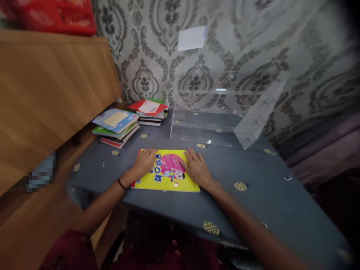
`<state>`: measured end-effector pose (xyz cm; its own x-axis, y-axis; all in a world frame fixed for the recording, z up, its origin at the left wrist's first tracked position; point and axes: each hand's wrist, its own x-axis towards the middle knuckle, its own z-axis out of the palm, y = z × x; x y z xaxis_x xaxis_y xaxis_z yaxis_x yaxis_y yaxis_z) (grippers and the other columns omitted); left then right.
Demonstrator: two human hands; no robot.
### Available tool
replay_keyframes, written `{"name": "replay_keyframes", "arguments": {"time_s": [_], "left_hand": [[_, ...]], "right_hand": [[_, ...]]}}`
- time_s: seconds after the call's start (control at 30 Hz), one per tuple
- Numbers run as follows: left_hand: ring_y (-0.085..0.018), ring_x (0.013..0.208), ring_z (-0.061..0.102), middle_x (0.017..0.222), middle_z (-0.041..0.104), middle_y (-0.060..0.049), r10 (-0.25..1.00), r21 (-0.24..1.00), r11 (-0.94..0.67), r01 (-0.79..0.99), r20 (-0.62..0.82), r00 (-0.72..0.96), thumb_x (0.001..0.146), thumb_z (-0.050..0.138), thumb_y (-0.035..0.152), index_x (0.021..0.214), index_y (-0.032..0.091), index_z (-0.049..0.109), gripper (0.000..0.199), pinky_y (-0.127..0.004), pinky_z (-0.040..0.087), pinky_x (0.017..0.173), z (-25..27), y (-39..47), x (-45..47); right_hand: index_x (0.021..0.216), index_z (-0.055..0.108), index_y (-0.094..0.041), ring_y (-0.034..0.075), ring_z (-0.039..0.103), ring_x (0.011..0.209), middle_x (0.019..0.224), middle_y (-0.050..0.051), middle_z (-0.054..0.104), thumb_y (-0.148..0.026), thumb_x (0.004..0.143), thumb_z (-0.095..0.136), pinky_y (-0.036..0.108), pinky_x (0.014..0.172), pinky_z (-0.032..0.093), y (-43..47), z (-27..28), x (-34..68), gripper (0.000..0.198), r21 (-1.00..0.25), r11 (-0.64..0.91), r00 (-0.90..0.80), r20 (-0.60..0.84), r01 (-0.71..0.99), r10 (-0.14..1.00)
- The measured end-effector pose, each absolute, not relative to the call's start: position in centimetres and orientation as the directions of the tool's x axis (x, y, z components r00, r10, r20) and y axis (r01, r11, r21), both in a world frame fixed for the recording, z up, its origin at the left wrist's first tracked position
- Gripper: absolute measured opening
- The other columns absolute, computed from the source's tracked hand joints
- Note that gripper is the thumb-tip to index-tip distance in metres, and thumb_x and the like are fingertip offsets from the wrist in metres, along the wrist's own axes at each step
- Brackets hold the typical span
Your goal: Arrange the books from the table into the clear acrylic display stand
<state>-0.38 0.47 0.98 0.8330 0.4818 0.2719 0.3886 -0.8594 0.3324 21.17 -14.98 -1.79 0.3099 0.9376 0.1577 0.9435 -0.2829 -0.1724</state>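
Observation:
A yellow book (146,183) with a pink circle and a cartoon figure on its cover lies flat and closed near the table's front edge. My left hand (144,162) rests on the book's left part, fingers stretched out over the cover. On the opposite side, my right hand (197,168) lies along the book's right edge, its fingers extended and partly on the cover. Neither hand grips the book; both touch it from above. A dark band circles my left wrist.
A clear acrylic rack (202,133) stands at the back against the patterned wall. Left of it are two piles of books, one topped by a blue book (112,119), the other by a red book (140,105). A wooden cabinet (56,82) borders the dark cloth-covered table (247,210).

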Motion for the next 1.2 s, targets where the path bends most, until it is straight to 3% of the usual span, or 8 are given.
{"name": "replay_keyframes", "arguments": {"time_s": [0.23,0.43,0.67,0.83,0.97,1.2], "left_hand": [[-0.022,0.112,0.064,0.118,0.07,-0.008,0.62,0.656,-0.674,0.339,0.253,0.742,0.095,0.035,0.017,0.123,0.021,0.055,0.035,-0.037,0.049,0.1,0.6,4.0,-2.0],[-0.024,0.105,0.069,0.111,0.074,-0.008,0.708,0.779,-0.547,0.306,0.236,0.666,0.091,0.041,0.02,0.117,0.021,0.058,0.032,-0.04,0.052,0.096,-0.2,5.3,-1.9],[-0.021,0.104,0.07,0.109,0.075,-0.01,0.737,0.882,-0.426,0.201,0.21,0.642,0.093,0.041,0.024,0.113,0.019,0.057,0.026,-0.039,0.053,0.097,-0.7,6.3,-1.7],[-0.021,0.099,0.071,0.107,0.075,-0.01,0.78,0.925,-0.325,0.198,0.143,0.609,0.095,0.04,0.028,0.116,0.017,0.056,0.028,-0.037,0.056,0.09,-1.5,7.0,-1.5],[-0.021,0.105,0.07,0.108,0.076,-0.008,0.764,0.903,-0.368,0.22,0.159,0.626,0.095,0.043,0.029,0.117,0.02,0.056,0.027,-0.037,0.054,0.094,-1.6,7.1,-1.5],[-0.022,0.105,0.069,0.108,0.076,-0.008,0.755,0.858,-0.434,0.275,0.179,0.631,0.094,0.045,0.028,0.117,0.019,0.057,0.028,-0.036,0.052,0.096,-0.4,6.2,-1.8]], "right_hand": [[0.145,0.048,-0.006,0.031,0.032,0.149,0.157,0.022,0.041,-0.045,0.105,0.024,0.056,0.119,0.024,-15.0,-1.3,20.8,0.06,-0.06,-0.238,0.244,0.142,0.97,0.959],[0.147,0.045,-0.001,0.033,0.036,0.147,0.155,0.025,0.042,-0.039,0.105,0.031,0.055,0.12,0.026,-11.6,0.3,17.8,0.059,-0.097,-0.109,0.115,0.053,0.989,0.992],[0.148,0.043,0.001,0.033,0.034,0.148,0.155,0.025,0.041,-0.037,0.105,0.035,0.053,0.121,0.028,-6.7,0.9,11.8,0.058,-0.173,0.085,-0.075,0.066,0.981,0.995],[0.15,0.043,-0.005,0.032,0.031,0.15,0.156,0.024,0.04,-0.039,0.104,0.042,0.057,0.12,0.028,-6.3,0.5,8.1,0.057,-0.209,0.197,-0.178,0.109,0.958,0.978],[0.149,0.045,-0.006,0.029,0.035,0.148,0.153,0.021,0.047,-0.042,0.103,0.044,0.053,0.122,0.028,-7.9,0.7,5.9,0.058,-0.224,0.316,-0.29,0.145,0.922,0.946],[0.149,0.044,-0.006,0.026,0.031,0.15,0.157,0.017,0.041,-0.036,0.104,0.042,0.048,0.123,0.029,-10.8,0.8,4.5,0.055,-0.227,0.402,-0.383,0.125,0.887,0.915]]}}
